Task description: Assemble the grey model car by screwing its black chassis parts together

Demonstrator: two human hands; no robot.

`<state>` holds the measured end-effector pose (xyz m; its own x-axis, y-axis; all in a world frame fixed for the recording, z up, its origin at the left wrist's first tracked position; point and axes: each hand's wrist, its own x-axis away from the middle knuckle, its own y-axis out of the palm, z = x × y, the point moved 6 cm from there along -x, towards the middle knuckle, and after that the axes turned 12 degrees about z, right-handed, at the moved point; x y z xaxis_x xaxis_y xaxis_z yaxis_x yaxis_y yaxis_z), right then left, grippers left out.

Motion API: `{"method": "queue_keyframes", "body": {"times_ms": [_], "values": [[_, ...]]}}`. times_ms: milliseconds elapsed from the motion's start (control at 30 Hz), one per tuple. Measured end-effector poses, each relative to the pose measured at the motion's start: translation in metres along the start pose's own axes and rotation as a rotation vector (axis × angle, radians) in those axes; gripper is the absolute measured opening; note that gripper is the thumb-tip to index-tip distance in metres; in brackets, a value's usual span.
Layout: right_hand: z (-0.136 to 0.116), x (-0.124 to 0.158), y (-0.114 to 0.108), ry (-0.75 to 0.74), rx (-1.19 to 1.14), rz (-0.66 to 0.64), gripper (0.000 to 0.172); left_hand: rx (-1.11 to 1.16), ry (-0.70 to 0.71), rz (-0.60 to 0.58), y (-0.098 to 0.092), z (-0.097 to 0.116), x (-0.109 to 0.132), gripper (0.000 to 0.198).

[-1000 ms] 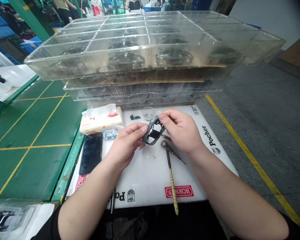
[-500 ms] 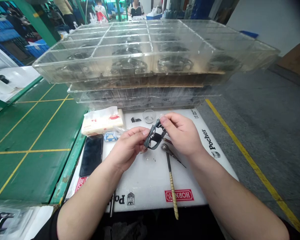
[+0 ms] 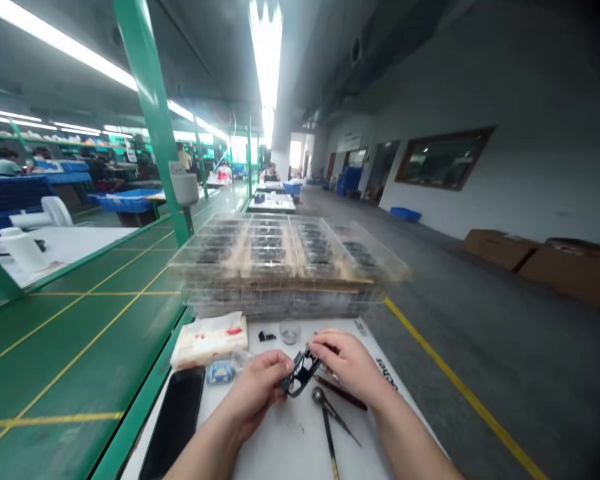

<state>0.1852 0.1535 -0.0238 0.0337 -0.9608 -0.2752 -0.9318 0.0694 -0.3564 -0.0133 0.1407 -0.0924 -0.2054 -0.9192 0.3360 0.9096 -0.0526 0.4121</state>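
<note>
A small dark grey, openwork plastic frame [image 3: 300, 375] is held between my hands above the white work mat. My left hand [image 3: 261, 383] pinches its lower left end between thumb and fingers. With thumb and fingertips, my right hand [image 3: 347, 363] grips the upper right end. Just below the right hand lie a dark brown slim stick [image 3: 344, 393], a tool with a round metal head and thin pointed shaft [image 3: 337, 418], and a thin-handled tool [image 3: 329, 437]. Tiny dark bits lie on the mat under the frame. Behind it are a clear round cup [image 3: 290, 332] and a small black part [image 3: 267, 336].
Stacked clear compartment trays [image 3: 280, 273] with dark parts stand at the mat's far end. On the left are a tissue pack [image 3: 210, 340], a blue-and-white item [image 3: 220, 372] and a black phone [image 3: 175, 420]. A green conveyor belt [image 3: 95, 347] runs alongside; grey floor lies right.
My view has tilted up, so the hands and mat sit lower in the picture and more of the hall shows. Both hands still hold the frame, with little change in grip.
</note>
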Motion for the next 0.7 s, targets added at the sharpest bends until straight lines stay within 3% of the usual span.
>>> {"method": "queue_keyframes", "body": {"times_ms": [167, 233, 333, 433, 500, 600, 700], "values": [[-0.016, 0.005, -0.002, 0.096, -0.082, -0.030, 0.061, 0.057, 0.021, -0.072, -0.006, 0.005, -0.007, 0.064], [-0.036, 0.007, -0.016, 0.097, -0.097, -0.044, 0.058, 0.096, 0.028, -0.082, -0.010, 0.007, -0.009, 0.064], [-0.079, -0.009, -0.054, 0.063, -0.094, -0.002, 0.056, 0.146, 0.032, -0.064, -0.014, 0.008, -0.015, 0.068], [-0.119, -0.060, -0.101, 0.038, -0.058, 0.181, 0.047, 0.155, 0.016, -0.053, -0.013, 0.005, -0.019, 0.069], [-0.135, -0.109, -0.130, 0.047, -0.034, 0.384, 0.037, 0.149, 0.004, -0.058, -0.011, 0.002, -0.019, 0.070], [-0.139, -0.182, -0.161, 0.109, 0.031, 0.646, 0.037, 0.141, -0.011, -0.065, -0.008, -0.001, -0.018, 0.072], [-0.125, -0.233, -0.178, 0.237, 0.133, 0.757, 0.046, 0.139, -0.022, -0.066, -0.008, -0.003, -0.018, 0.076]]}}
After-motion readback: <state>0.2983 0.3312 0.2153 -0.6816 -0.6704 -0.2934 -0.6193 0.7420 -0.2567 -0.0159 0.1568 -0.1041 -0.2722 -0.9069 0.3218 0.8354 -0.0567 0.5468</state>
